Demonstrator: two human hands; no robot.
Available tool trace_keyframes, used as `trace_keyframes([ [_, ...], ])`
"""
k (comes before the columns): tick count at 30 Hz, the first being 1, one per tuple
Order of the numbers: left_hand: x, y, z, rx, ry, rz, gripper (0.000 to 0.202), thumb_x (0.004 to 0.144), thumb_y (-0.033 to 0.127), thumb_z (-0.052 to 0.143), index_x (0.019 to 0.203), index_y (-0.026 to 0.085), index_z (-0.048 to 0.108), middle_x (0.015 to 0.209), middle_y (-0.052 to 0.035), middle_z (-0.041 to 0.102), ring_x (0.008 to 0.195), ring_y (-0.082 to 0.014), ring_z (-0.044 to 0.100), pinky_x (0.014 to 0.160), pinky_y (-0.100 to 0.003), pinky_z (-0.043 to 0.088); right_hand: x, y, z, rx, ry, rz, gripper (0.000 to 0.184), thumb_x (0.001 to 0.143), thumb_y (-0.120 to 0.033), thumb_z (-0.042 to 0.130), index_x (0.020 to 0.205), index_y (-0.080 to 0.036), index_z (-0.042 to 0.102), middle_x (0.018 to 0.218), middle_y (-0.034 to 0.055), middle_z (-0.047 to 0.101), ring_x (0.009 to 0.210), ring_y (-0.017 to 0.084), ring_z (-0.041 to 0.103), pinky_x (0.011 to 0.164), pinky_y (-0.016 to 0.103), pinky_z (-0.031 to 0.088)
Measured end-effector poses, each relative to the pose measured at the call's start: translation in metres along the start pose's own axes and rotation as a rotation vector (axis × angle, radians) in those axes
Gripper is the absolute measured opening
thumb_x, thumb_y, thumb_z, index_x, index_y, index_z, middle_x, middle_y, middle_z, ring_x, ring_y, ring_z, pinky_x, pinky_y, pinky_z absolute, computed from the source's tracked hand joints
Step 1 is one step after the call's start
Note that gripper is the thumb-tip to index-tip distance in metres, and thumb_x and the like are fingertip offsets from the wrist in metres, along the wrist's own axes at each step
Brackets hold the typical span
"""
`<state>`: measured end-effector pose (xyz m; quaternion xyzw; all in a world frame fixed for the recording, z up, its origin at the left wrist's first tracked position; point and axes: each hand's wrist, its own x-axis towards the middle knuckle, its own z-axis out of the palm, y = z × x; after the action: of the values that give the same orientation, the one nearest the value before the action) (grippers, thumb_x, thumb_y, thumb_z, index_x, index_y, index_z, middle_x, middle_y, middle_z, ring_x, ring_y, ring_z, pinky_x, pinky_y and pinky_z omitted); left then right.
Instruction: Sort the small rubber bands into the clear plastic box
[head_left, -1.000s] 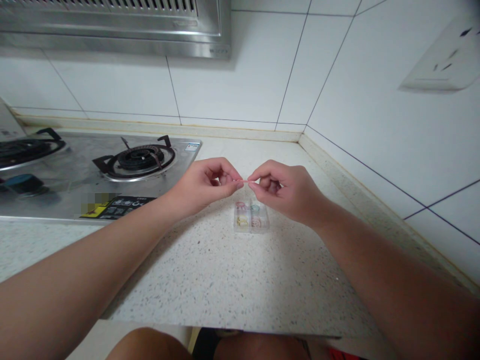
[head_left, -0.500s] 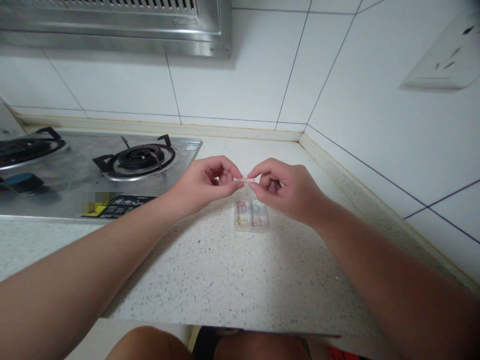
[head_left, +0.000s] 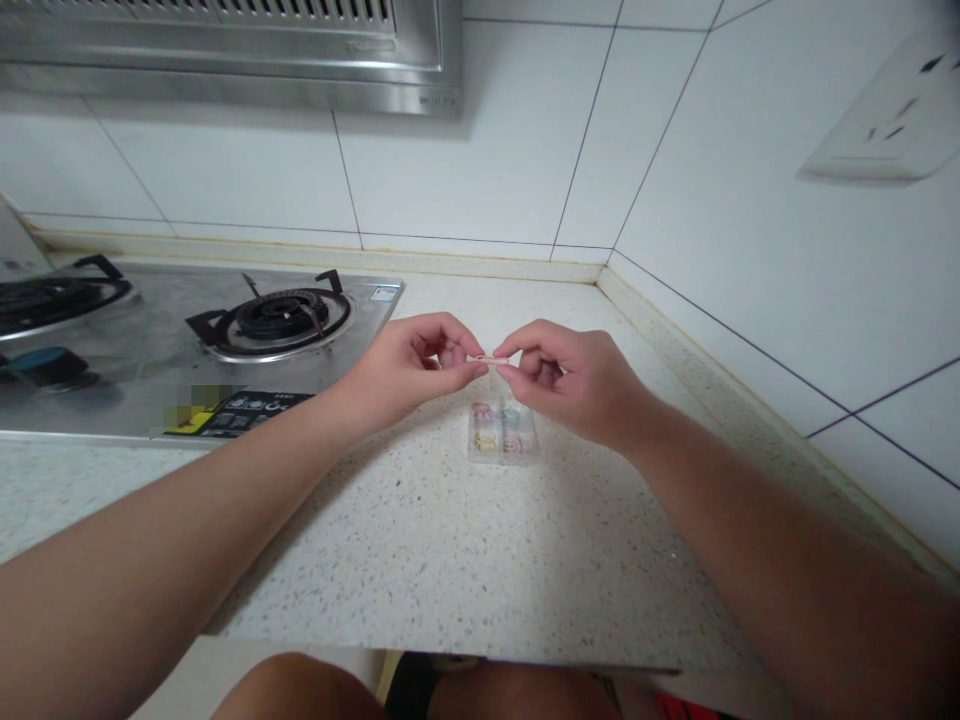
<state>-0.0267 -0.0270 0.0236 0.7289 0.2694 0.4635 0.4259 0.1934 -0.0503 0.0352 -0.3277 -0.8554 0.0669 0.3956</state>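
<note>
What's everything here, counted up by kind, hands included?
Hands: 2 (left hand, right hand), both pinching the clip
Pink clip: 1
Clear compartment box: 1
Stove burners: 2
Wall socket: 1
Total: 7

Box [head_left: 502,433] on the bench [head_left: 450,560], right of the stove [head_left: 187,350]. Clip [head_left: 492,359] above it, between left hand [head_left: 409,370] and right hand [head_left: 574,385].

Soft even indoor light, faint shadows under the arms, wide-angle bending at edges, slightly soft focus
</note>
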Motion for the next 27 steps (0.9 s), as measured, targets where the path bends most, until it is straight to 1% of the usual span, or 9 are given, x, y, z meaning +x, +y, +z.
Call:
trace_keyframes([
  [3, 0.0001, 0.0002, -0.0004, 0.004, -0.009, -0.003, 0.017, 0.078, 0.028, 0.08, 0.081, 0.015, 0.07, 0.065, 0.001, 0.058, 0.059, -0.0085, 0.047, 0.055, -0.023, 0.037, 0.0004, -0.0006, -0.0006, -0.009, 0.001, 0.0, 0.012, 0.09, -0.029, 0.065, 0.093, -0.018, 0.067, 0.056, -0.0077, 0.054, 0.046, 0.006, 0.042, 0.052, 0.022, 0.034],
  [7, 0.0001, 0.0008, -0.0001, 0.009, -0.025, -0.008, 0.018, 0.079, 0.029, 0.079, 0.078, 0.014, 0.069, 0.061, 0.0023, 0.054, 0.057, -0.0081, 0.044, 0.053, -0.023, 0.034, 0.001, -0.0011, -0.0011, -0.017, 0.005, -0.003, 0.011, 0.09, -0.028, 0.065, 0.09, -0.018, 0.068, 0.058, -0.0064, 0.058, 0.047, 0.006, 0.045, 0.053, 0.022, 0.035],
  [11, 0.0, 0.0023, 0.0006, 0.035, -0.036, -0.018, 0.017, 0.081, 0.029, 0.077, 0.078, 0.014, 0.068, 0.061, 0.003, 0.053, 0.057, -0.0078, 0.043, 0.053, -0.022, 0.033, 0.001, -0.0011, -0.0006, -0.01, -0.005, 0.004, 0.014, 0.092, -0.03, 0.063, 0.091, -0.017, 0.068, 0.057, -0.0062, 0.057, 0.047, 0.006, 0.046, 0.053, 0.022, 0.034],
  [19, 0.0001, 0.002, 0.0011, 0.065, -0.069, -0.044, 0.018, 0.082, 0.03, 0.075, 0.078, 0.014, 0.067, 0.062, 0.0032, 0.051, 0.058, -0.008, 0.043, 0.054, -0.022, 0.033, 0.0005, -0.0004, 0.0003, 0.05, -0.004, 0.029, 0.015, 0.094, -0.031, 0.062, 0.092, -0.017, 0.068, 0.06, -0.0045, 0.058, 0.049, 0.007, 0.046, 0.05, 0.021, 0.034],
  [23, 0.0001, 0.0011, 0.001, 0.054, -0.084, -0.056, 0.018, 0.081, 0.029, 0.075, 0.079, 0.013, 0.067, 0.064, 0.0026, 0.053, 0.059, -0.0081, 0.044, 0.056, -0.022, 0.034, 0.0007, -0.0003, -0.0002, 0.085, 0.011, 0.048, 0.016, 0.094, -0.032, 0.062, 0.091, -0.017, 0.068, 0.064, -0.0024, 0.06, 0.054, 0.008, 0.048, 0.052, 0.021, 0.037],
  [27, 0.0, 0.0024, 0.0015, 0.052, -0.083, -0.064, 0.018, 0.081, 0.029, 0.075, 0.078, 0.013, 0.067, 0.064, 0.0025, 0.054, 0.059, -0.008, 0.044, 0.056, -0.022, 0.034, 0.0009, -0.0004, 0.0004, 0.139, 0.002, 0.063, 0.014, 0.092, -0.03, 0.064, 0.091, -0.017, 0.068, 0.063, -0.0028, 0.059, 0.054, 0.008, 0.048, 0.051, 0.021, 0.038],
])
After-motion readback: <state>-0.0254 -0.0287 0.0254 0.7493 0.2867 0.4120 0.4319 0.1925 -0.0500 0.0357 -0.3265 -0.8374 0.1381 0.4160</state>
